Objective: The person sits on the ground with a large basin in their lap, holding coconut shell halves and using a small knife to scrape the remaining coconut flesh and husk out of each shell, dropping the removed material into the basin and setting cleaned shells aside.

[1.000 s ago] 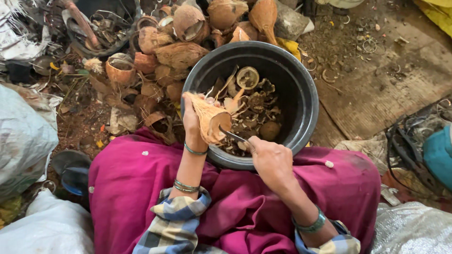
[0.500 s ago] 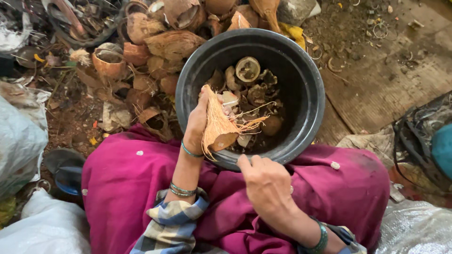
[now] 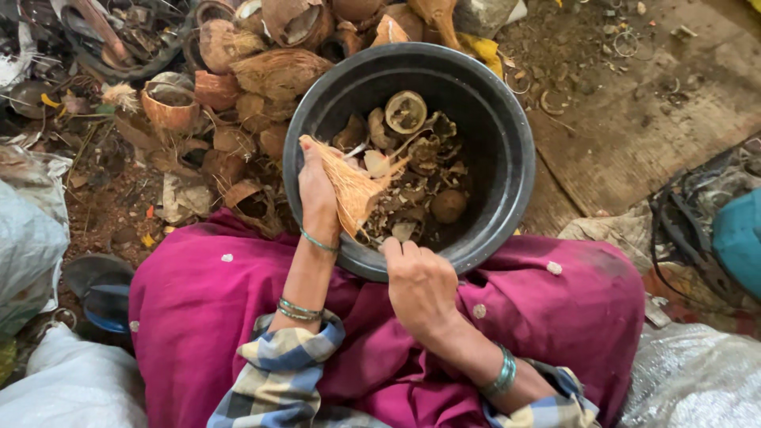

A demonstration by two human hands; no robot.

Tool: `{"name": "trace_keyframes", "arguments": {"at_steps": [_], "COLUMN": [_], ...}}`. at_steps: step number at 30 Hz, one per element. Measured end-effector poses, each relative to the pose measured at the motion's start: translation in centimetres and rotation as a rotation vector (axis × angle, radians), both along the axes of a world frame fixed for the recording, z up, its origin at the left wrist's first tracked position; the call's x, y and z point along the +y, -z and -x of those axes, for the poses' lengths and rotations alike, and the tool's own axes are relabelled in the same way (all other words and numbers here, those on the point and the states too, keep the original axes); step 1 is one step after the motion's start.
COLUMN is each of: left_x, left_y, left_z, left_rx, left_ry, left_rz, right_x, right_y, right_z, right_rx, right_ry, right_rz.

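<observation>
Fibrous tan husk piece (image 3: 353, 186) (frayed) | left hand (image 3: 317, 190) grips it | right hand (image 3: 420, 281) curled, contents hidden

The left hand (image 3: 319, 190) grips a fibrous piece of coconut husk (image 3: 354, 186) over a black basin (image 3: 507, 143) that rests on the person's pink lap. The right hand (image 3: 420, 281) sits at the basin's near rim, fingers (image 3: 394, 250) curled. Shell scraps lie inside; coconut shells (image 3: 269, 71) are piled beside it on the ground.

Magenta skirt with small pale dots, blue-and-cream plaid sleeves, green bangles on both wrists
</observation>
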State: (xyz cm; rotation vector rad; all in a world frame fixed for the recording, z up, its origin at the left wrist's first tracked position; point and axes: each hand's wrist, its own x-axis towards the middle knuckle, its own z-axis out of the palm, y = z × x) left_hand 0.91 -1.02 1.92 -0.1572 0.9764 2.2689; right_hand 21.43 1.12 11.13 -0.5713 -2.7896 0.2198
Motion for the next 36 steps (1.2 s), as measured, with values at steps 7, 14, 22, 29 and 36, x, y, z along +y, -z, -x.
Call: {"name": "trace_keyframes", "arguments": {"at_steps": [7,14,22,29,36], "left_x": [0.6,1.0,-0.3,-0.3,-0.4], "left_y": [0.8,2.4,1.8,3.1,3.0], "left_z": [0.4,0.2,0.2,0.1,0.4], "left_rx": [0.191,0.479,-0.061,-0.253,-0.255], "left_ry": [-0.219,-0.407,-0.072,0.183,0.221], "left_rz": [0.108,0.332,-0.152,-0.335,-0.278], "right_x": [1.6,2.3,5.6,5.5,4.6], "right_y": [0.9,1.0,-0.2,-2.9,-4.1], "right_z": [0.3,0.6,0.0,-1.8,-2.0], "right_rx": [-0.005,-0.04,-0.127,-0.04,-0.045], "right_ry": [-0.007,0.062,0.086,-0.09,-0.132], "right_rz": [0.045,0.088,0.184,0.252,0.137]}}
